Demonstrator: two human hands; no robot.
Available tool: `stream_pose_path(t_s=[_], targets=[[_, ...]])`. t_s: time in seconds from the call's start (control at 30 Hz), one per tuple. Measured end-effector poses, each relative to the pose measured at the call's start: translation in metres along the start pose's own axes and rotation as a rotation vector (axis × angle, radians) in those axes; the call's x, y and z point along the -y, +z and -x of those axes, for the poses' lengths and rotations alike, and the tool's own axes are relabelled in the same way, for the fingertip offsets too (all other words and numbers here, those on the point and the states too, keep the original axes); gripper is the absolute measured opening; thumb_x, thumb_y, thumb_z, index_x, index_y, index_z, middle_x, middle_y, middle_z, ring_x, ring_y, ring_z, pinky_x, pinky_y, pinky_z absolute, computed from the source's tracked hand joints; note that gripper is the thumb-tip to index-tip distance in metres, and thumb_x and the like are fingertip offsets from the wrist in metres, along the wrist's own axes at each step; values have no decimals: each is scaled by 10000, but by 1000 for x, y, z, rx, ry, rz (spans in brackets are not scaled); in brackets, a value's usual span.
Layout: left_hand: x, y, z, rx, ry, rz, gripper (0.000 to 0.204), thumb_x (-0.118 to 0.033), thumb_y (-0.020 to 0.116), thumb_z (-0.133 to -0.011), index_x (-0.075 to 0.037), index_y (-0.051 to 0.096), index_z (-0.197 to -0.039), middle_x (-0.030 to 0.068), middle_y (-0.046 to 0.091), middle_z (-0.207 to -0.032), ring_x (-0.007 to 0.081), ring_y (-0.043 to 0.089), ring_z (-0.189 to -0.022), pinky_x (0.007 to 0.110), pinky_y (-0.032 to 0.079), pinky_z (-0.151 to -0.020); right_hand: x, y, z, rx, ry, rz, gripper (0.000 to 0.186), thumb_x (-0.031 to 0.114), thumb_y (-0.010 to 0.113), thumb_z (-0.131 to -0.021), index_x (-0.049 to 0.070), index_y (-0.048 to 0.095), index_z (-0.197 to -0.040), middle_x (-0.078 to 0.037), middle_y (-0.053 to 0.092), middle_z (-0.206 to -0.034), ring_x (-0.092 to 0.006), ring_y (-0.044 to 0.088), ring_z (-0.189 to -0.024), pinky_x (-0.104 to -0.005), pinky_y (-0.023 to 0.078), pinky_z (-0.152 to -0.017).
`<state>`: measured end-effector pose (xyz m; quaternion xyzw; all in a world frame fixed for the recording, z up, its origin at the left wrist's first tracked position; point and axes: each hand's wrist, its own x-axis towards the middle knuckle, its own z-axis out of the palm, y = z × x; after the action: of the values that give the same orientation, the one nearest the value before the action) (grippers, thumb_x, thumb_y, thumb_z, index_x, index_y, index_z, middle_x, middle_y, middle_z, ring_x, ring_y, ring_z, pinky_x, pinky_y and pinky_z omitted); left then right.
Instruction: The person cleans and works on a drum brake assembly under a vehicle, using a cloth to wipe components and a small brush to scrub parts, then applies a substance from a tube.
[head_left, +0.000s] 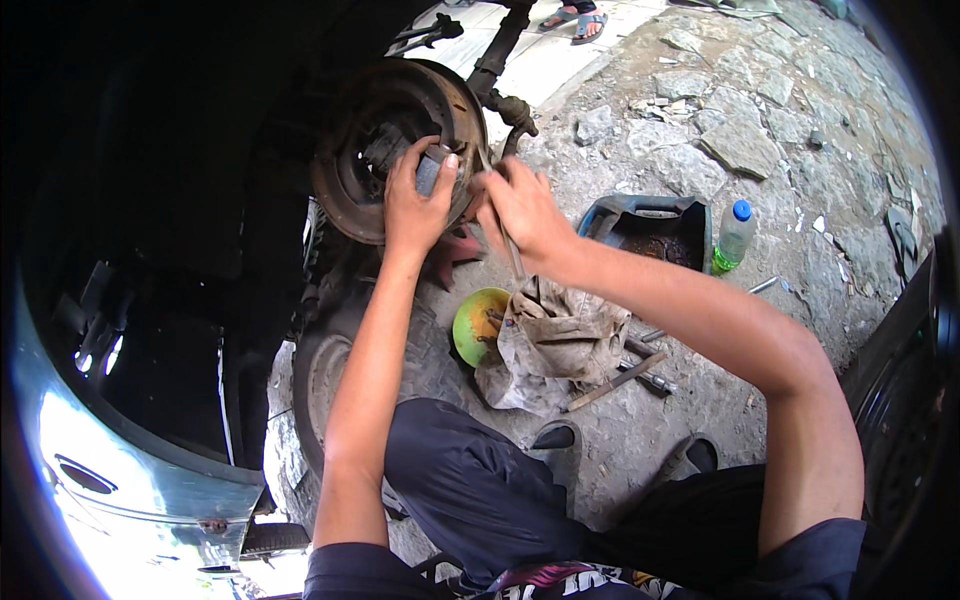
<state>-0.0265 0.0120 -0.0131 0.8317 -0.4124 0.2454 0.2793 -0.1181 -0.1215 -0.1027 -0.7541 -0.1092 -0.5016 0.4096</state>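
Note:
A rusty round brake backing plate (353, 215) is mounted in the vehicle's wheel well. At its right half, my left hand (420, 205) grips a grey block-shaped piece (430, 174) against the hub area, thumb on top. Just to the right, my right hand (525, 215) is closed on a long metal tool (512, 258) that slants up to the plate's edge; the fingers are slightly blurred. Below lie a green bowl (468, 325) with brown residue and a dirty crumpled cloth (560, 350).
A tyre (350, 320), red metal stand (452, 260), black tray (610, 215), bottle with green liquid (732, 242) and several tools (615, 383) lie around on rough stone ground. The car body (140, 500) is at left. Another person's sandaled feet (585, 27) stand at the top.

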Motion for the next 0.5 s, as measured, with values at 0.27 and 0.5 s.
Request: stream_pose_path(t_s=[0.27,0.5], targets=[[-2,3,2,5,-4,8,364,-257,701,-936,-64,648,-1240,179,674,-1133,368,637,-1098,436,490,-969,-5,-1,-2,20,55,24,280,80,643,-865,30,578,-1133,-206,562,-972,-414,566,-934,-516,444,-805],[-4,4,0,9,-15,20,359,-257,702,-936,-67,649,-1236,176,674,-1133,364,637,-1085,437,488,-965,-2,-1,-5,32,42,15,252,122,648,-880,-1,555,-1079,-245,534,-987,-435,554,-942,-503,418,-808]])
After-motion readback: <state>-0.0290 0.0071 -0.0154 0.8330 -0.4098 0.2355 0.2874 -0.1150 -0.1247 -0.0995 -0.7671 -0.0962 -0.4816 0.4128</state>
